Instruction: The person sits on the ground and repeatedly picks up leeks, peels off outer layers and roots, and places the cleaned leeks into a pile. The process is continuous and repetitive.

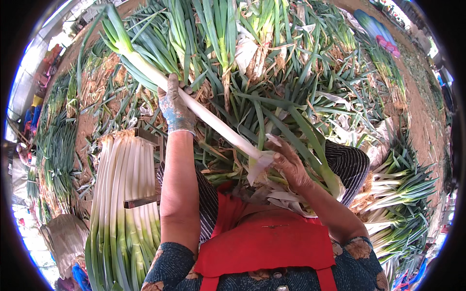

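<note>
A large green onion (213, 119) slants across the middle, its green leaves at the upper left and its white end toward my right hand. My left hand (175, 107), in a soiled, blue-coated glove, is closed around its white stalk. My bare right hand (291, 167) is at the white end, thumb and fingers pinching a thin, pale outer skin (260, 165). The skin hangs partly loose from the stalk there. Just below this hand, another green onion (330, 179) lies over my striped trouser leg, its green leaves running up and left.
Left of my arm, a neat row of cleaned green onions (116, 169) lies in a metal frame (141, 202). Uncleaned bunches (388, 194) are piled on the right. Loose leaves and peelings (340, 97) litter the ground ahead, with more bunches (213, 34) beyond. A red apron (267, 242) covers my lap.
</note>
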`<act>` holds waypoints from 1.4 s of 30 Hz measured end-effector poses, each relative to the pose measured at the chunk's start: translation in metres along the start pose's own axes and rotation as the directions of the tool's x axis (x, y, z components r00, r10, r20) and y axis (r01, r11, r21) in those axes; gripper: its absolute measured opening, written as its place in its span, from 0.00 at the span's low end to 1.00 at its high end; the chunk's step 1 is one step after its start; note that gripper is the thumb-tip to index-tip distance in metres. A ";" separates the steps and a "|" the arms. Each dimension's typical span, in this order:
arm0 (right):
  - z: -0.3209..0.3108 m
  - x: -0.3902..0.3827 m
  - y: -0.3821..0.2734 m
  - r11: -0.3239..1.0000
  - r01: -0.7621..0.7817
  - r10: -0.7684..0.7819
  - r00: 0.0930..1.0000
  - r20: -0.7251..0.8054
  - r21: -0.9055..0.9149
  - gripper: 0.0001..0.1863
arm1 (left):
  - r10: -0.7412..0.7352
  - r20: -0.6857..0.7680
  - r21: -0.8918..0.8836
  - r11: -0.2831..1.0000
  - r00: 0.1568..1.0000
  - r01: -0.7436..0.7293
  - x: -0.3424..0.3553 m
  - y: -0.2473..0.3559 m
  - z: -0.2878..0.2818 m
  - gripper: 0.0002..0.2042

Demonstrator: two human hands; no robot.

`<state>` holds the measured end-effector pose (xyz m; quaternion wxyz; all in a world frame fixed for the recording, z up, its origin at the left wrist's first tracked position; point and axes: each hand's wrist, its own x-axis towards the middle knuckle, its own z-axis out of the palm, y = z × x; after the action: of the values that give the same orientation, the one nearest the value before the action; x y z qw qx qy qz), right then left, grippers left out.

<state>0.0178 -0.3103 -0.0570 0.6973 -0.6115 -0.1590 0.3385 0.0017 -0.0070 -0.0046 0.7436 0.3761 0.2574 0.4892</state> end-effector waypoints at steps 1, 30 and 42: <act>0.004 0.002 -0.002 0.995 0.004 0.001 0.999 0.051 -0.101 0.27 | 0.022 -0.041 0.044 0.999 0.999 -0.020 -0.001 0.001 0.003 0.11; 0.041 0.023 0.011 0.547 0.401 -0.393 0.898 0.199 -0.735 0.17 | -0.023 0.135 0.011 1.000 0.991 0.022 -0.020 -0.047 0.000 0.30; 0.041 0.018 0.027 0.422 0.370 -0.436 0.883 0.172 -0.828 0.12 | 0.090 0.121 0.018 0.996 0.989 -0.092 -0.028 -0.051 0.012 0.31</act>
<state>-0.0025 -0.2669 -0.0780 0.3793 -0.8247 -0.4191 0.0208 0.0270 -0.0486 -0.0387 0.7302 0.4247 0.2005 0.4962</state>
